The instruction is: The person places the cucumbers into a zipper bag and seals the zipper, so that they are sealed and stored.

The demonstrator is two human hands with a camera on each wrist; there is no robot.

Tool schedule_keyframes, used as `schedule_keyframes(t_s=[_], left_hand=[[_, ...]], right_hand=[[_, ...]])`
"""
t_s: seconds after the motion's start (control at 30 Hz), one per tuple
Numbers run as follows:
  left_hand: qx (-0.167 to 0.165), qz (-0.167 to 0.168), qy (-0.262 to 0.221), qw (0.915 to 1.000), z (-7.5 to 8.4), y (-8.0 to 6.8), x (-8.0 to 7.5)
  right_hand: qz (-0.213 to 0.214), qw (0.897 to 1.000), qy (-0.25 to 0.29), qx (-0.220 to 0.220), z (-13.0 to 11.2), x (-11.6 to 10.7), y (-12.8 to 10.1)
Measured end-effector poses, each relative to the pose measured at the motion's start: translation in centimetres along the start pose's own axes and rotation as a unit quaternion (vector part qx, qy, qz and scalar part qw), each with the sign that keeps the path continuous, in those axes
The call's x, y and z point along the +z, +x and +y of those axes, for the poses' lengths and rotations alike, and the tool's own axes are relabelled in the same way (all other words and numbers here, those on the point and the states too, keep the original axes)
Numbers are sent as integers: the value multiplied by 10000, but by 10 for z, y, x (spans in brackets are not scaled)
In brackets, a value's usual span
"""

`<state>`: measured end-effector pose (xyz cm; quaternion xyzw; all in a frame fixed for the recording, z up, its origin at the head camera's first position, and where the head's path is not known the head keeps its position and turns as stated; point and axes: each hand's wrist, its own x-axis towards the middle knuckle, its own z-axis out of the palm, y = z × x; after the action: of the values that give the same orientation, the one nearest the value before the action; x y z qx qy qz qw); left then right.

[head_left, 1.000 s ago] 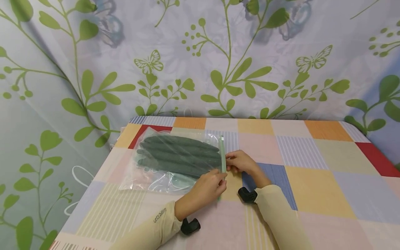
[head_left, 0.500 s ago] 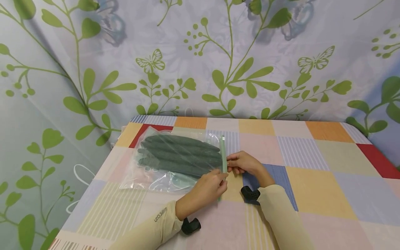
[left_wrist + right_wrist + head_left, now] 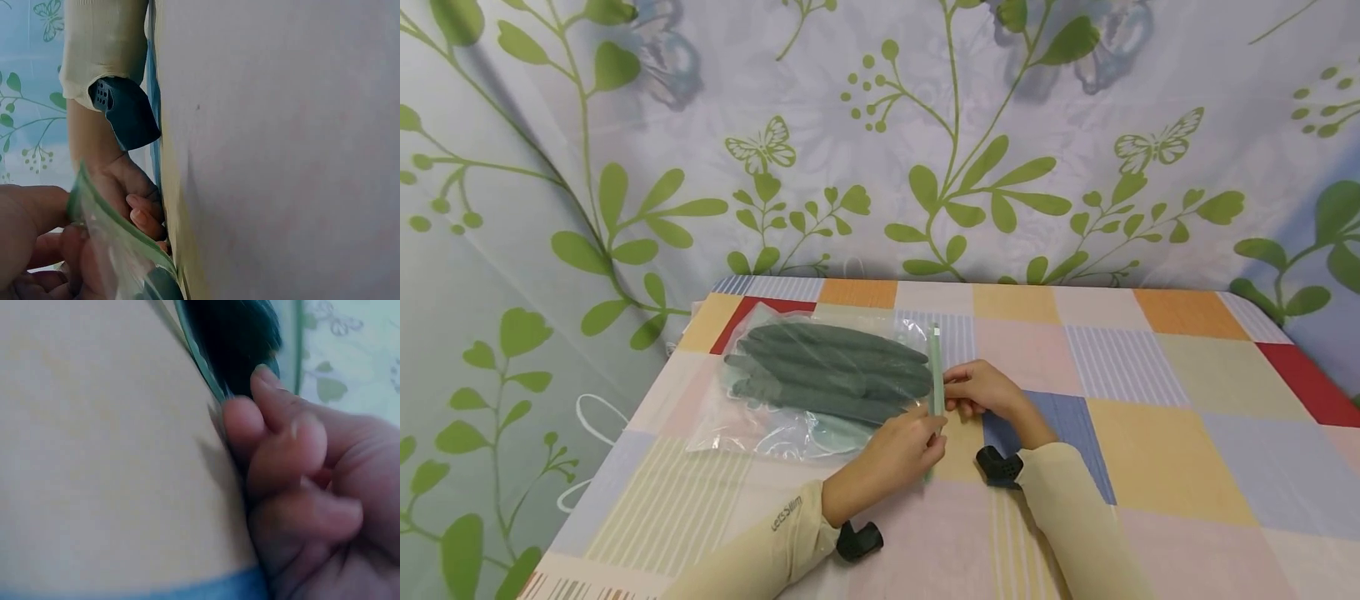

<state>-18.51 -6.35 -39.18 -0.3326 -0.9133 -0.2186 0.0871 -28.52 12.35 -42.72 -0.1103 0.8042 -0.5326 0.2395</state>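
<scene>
Almost nothing has moved since the earlier pictures: both hands stay at the same green strip, and the clear zip bag [image 3: 808,392] has only settled a little flatter. This bag lies left of the middle of the head picture, on the checked tablecloth [image 3: 1150,433]. Inside it are dark green long things [image 3: 831,371], lying side by side; what they are is hard to tell.

Running up and down in the head picture, at the bag's right edge, is the green zip strip [image 3: 936,375], which is the bag's mouth. So the bag's opening points to the right, and the long things inside run left to right, across the strip.

Low on the strip, the left hand [image 3: 898,454] pinches it between thumb and fingers; the left wrist picture shows the strip [image 3: 119,234] held that way. Just above, the right hand [image 3: 985,390] pinches the strip from the right side, with its fingers [image 3: 275,425] curled against the bag's edge. Both hands touch the strip and sit close together. More of the strip stretches toward the top of the picture, past the right hand, which is the nearer one to that far end.

Behind the table hangs a curtain [image 3: 880,133] with green leaves and butterflies.
</scene>
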Motion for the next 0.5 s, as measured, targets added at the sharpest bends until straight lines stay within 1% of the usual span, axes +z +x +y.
schedule_keyframes(t_s=[0.13,0.17,0.3,0.37,0.4,0.5], left_hand=[[-28,-387,82,9992,-2,2,-7],[-21,-438,56,9990,-3,2,-9],[-117,-727,-110,9972,-14,5,-26],[-189,-808,-213,9963,-23,11,-35],[-246,-915,-260,9952,-28,16,-39],[-322,-1240,-574,9901,-44,37,-46]], right_hand=[[0,9994,329,-52,0,-8,-2],[11,9992,394,-51,0,-10,-2],[125,9987,497,20,-2,-18,0],[227,9988,413,96,-6,-23,2],[281,9991,315,102,-9,-26,3],[443,9989,59,161,-21,-31,9]])
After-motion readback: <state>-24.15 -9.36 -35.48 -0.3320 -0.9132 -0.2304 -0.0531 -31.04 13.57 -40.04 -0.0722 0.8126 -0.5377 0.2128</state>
